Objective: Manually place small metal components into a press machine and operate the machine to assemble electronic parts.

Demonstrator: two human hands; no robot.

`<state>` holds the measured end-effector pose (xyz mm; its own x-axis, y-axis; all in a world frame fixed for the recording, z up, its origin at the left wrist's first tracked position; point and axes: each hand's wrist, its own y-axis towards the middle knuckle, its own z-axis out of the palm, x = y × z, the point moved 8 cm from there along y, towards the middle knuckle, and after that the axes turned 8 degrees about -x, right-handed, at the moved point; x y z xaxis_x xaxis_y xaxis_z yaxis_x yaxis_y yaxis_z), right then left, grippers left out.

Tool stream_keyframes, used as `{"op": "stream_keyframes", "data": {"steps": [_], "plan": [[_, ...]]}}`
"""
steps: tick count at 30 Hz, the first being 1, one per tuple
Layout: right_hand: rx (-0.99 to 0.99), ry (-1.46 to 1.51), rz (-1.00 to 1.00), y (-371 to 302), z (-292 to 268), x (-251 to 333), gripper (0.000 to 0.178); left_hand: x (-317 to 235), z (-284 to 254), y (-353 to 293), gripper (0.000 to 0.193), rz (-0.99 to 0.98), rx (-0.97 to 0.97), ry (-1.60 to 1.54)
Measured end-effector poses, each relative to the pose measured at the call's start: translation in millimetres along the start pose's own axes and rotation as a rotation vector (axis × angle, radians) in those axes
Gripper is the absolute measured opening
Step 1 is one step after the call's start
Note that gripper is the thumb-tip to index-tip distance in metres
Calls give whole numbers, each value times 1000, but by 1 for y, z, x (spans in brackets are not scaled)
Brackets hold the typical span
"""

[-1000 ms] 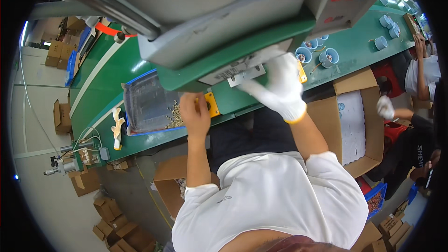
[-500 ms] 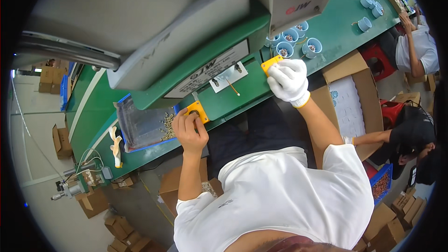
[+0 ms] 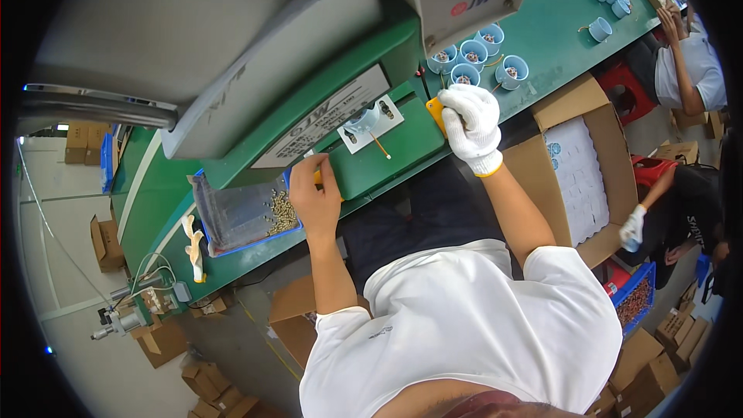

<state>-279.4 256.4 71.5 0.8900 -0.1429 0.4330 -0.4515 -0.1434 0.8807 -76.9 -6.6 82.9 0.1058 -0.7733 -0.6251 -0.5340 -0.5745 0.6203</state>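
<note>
A green press stands over the bench, with a metal fixture plate (image 3: 353, 143) on its green base (image 3: 398, 142). In the fixture sits a light blue cup (image 3: 364, 120), its upper part hidden by the press head. A thin orange wire (image 3: 381, 145) sticks out from it toward me. My bare left hand (image 3: 316, 197) is closed round a yellow button box at the base's left end, covering most of it. At the right end my right hand (image 3: 472, 120), in a white knit glove, curls over another yellow button box (image 3: 436, 114). Its fingertips are partly hidden.
Several light blue cups (image 3: 472, 54) with wires stand beyond my right hand. A blue-rimmed tray (image 3: 246, 205) of small brass-coloured parts and a loose glove (image 3: 193, 248) lie at left. An open carton (image 3: 576, 178) stands at right, near co-workers (image 3: 700, 193).
My view has shifted slightly. The left hand has come further over its button box, covering it more. My right hand stays at its box, and a co-worker's gloved hand has drawn back from the carton.
</note>
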Motion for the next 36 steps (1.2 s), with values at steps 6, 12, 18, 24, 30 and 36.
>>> {"op": "stream_keyframes", "data": {"steps": [6,12,18,24,30,36], "plan": [[17,11,15,-3,-2,-4,29,-5,7,-4,10,122,64,64],[-2,-17,15,-2,-1,-3,30,-7,1,0,10,89,27,29],[16,13,26,-4,-3,-6,30,8,3,-2,11,-39,110,-13],[-57,68,66,-14,-11,-7,35,18,0,7,18,-95,139,-96],[-21,34,32,-16,-12,-6,38,-12,13,58,14,-95,56,-275],[-13,52,42,-18,-13,-9,33,27,50,109,21,-192,319,-144]]}}
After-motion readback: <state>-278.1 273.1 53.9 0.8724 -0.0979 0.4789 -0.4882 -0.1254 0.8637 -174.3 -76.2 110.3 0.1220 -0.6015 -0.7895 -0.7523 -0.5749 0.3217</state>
